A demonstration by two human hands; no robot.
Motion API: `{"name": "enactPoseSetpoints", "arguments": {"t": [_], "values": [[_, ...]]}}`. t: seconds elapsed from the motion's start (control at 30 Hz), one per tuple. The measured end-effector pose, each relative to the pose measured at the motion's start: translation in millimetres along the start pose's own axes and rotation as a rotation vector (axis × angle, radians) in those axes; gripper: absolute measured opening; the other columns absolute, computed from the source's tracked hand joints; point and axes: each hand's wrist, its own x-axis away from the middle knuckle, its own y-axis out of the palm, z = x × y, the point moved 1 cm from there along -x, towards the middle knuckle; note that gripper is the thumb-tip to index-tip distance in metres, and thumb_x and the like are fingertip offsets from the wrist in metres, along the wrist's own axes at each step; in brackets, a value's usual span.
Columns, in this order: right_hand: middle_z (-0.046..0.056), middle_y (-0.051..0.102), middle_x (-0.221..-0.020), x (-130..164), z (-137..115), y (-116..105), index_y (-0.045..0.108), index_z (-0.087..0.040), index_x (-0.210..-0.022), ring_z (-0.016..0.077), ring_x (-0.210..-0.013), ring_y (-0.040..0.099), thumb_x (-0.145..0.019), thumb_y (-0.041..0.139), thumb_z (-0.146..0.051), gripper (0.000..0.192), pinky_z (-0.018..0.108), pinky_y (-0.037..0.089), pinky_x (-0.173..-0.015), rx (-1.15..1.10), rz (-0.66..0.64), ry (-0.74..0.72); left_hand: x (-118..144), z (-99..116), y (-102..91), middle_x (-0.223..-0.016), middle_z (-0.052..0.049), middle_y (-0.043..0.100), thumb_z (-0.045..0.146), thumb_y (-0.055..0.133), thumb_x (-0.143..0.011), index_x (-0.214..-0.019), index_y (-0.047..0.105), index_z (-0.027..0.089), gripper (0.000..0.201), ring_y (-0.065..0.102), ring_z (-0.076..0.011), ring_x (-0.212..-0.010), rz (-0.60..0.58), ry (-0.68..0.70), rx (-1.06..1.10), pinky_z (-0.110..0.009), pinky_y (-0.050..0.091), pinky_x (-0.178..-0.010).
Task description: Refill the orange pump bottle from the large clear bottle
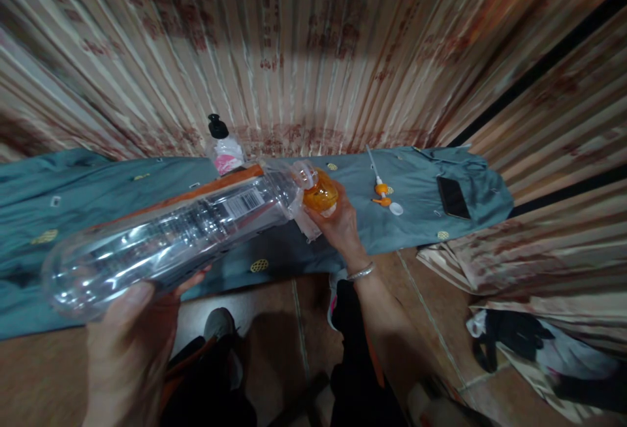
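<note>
Head view: the right hand [343, 221] is curled around a small orange bottle [321, 193], its fingers partly hidden behind it. The left hand [134, 322] grips a big bottle [166, 244], thumb on the near side near the base, fingertips showing past the lower edge. This clear bottle slants across the view, neck meeting or overlapping the orange bottle's mouth; whether the rims touch, I cannot tell.

To do this well, I would keep both mouths in line and tilt slowly from the left wrist, since a hold so near the base likely makes the neck swing. The right hand should steady without squeezing; a soft wall could give.

Beyond the hands, a white bottle [228, 154] with a black pump top stands behind the big one. Rightward on the green cloth [416, 172] lie an orange pump [382, 190], a clear cap [396, 209] and, farther, a phone [453, 197].
</note>
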Motion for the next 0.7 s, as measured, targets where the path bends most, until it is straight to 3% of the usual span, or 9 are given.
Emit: {"name": "enactPoseSetpoints", "arguments": {"t": [0.5,0.7], "values": [[0.014,0.068,-0.128,-1.2,1.2,-0.8,0.050,-0.020,-0.134,0.0304,-0.116,0.067,-0.072,0.084,-0.038,0.073,0.048,0.056,-0.100,0.005,-0.027,-0.024,-2.6,-1.6,-1.6,-0.095,0.003,0.076,0.026,0.080,-0.070,-0.117,0.067,0.034,0.050,0.072,-0.0196,-0.085,-0.021,0.017,0.013,-0.027,0.065,-0.071],[0.011,0.068,-0.126,-0.7,2.9,0.9,0.049,-0.023,-0.135,0.0292,-0.115,0.067,-0.073,0.082,-0.039,0.072,0.047,0.056,-0.099,0.008,-0.016,-0.052,-1.0,-1.9,-2.7,-0.094,0.003,0.077,0.026,0.079,-0.071,-0.117,0.067,0.035,0.049,0.071,-0.0212,-0.093,-0.023,0.024,0.007,-0.027,0.065,-0.071]]}}
